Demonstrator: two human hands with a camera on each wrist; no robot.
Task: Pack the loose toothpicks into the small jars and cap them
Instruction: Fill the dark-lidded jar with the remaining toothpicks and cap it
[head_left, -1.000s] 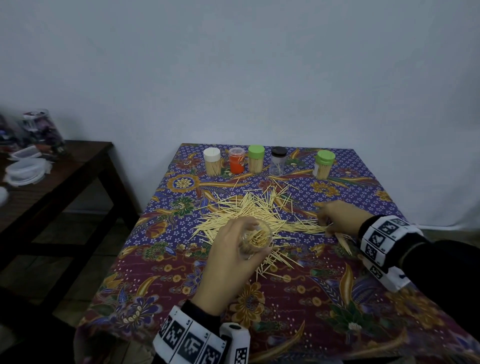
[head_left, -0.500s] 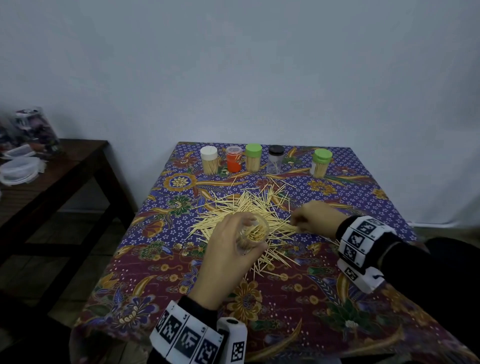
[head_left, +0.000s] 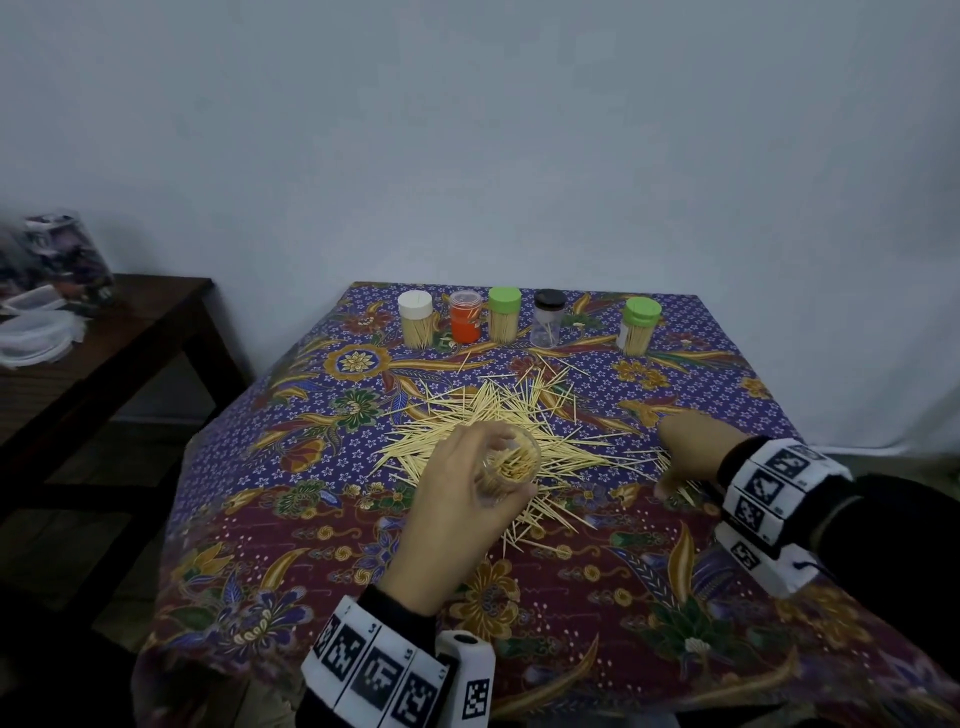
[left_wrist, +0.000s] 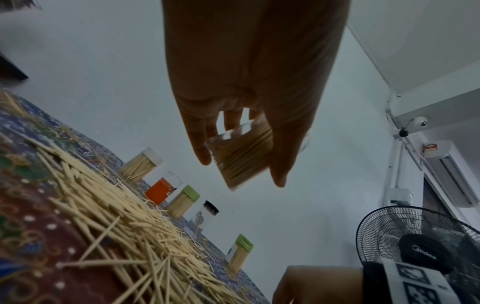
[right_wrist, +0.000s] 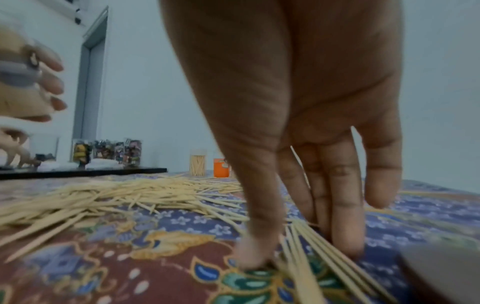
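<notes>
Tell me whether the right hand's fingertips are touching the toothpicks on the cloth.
Touching. The right wrist view shows the right hand with its thumb and fingertips pressed down on a small bunch of toothpicks lying on the cloth, with no gap visible.

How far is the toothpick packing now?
Done: three capped jars at the back look full. In hand: left hand holds an open jar, partly filled; right hand gathers toothpicks. Left: the big pile, the near-empty black-capped jar, capping.
</notes>
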